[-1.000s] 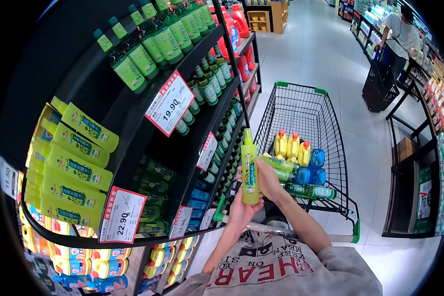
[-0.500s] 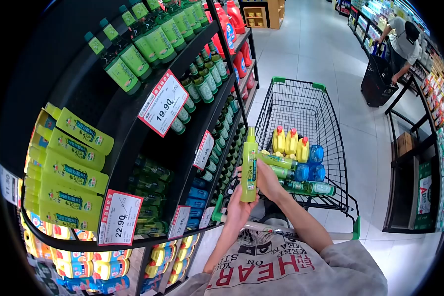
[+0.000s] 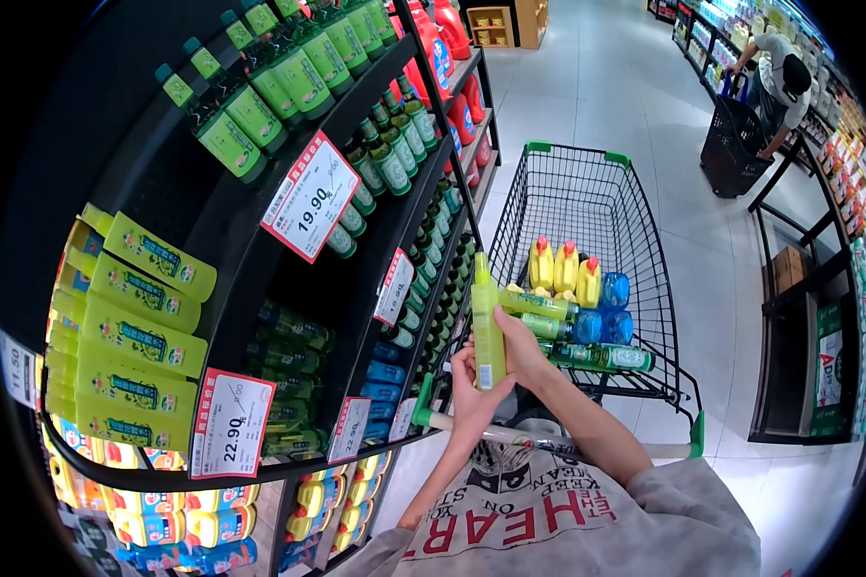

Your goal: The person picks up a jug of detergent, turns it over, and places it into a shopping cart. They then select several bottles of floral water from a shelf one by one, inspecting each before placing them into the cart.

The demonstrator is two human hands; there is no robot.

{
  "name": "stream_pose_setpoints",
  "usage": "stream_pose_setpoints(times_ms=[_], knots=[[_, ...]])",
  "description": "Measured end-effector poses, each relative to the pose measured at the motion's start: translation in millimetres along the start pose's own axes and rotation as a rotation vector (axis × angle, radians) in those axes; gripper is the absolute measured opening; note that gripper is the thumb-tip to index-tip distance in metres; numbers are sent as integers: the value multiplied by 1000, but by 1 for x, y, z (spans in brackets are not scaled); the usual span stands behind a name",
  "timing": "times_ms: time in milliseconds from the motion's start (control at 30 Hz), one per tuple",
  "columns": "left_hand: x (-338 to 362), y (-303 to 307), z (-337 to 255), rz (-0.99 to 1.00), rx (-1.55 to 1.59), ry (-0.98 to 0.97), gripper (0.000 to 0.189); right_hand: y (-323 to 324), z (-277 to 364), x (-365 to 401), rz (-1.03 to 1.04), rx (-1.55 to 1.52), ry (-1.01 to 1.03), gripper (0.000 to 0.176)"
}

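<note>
Both of my hands hold a yellow-green spray bottle (image 3: 488, 332) upright in front of my chest, its barcode side facing me. My left hand (image 3: 473, 389) grips the lower end, fingers closed round the base. Higher up, my right hand (image 3: 518, 351) is closed on the right side of the bottle. Just beyond is a shopping cart (image 3: 587, 197) with yellow bottles with red caps (image 3: 565, 266), blue-capped bottles (image 3: 587, 327) and a green bottle (image 3: 601, 358) lying in its near end. Similar yellow-green bottles (image 3: 144, 298) stand on the shelf at left.
A black shelf (image 3: 231, 216) with green bottles (image 3: 269, 87) and price tags (image 3: 310, 197) curves along my left. Red jugs (image 3: 452, 72) stand beyond it. A person (image 3: 779, 82) with a black basket (image 3: 734, 144) bends at upper right, beside another rack (image 3: 803, 313).
The spray bottle has been turned about its length, from its printed front label to the barcode side. My left-hand fingers have shifted on its base. The person at upper right has moved slightly.
</note>
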State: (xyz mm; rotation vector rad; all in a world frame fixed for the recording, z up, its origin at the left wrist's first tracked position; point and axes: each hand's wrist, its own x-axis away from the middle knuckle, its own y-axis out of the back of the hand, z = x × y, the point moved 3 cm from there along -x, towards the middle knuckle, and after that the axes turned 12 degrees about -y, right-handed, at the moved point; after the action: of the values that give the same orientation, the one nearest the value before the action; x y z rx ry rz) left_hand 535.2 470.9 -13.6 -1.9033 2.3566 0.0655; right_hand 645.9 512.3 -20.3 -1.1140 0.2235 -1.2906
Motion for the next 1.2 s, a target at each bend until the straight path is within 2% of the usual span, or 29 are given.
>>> stream_pose_setpoints(times_ms=[300, 700, 767, 1200], knots=[[-1, -3, -6, 40, -53, 26, 69, 1, -1, 0, 162, -179, -37, 46], [0, -3, -10, 135, -82, 42, 76, -2, 8, 5, 174, -128, 60, 39], [3, 0, -13, 250, -304, 92, 76, 1, 9, 5, 165, -114, 72, 39], [5, -2, -19, 259, -432, 24, 74, 2, 15, 7, 162, -111, 88, 38]])
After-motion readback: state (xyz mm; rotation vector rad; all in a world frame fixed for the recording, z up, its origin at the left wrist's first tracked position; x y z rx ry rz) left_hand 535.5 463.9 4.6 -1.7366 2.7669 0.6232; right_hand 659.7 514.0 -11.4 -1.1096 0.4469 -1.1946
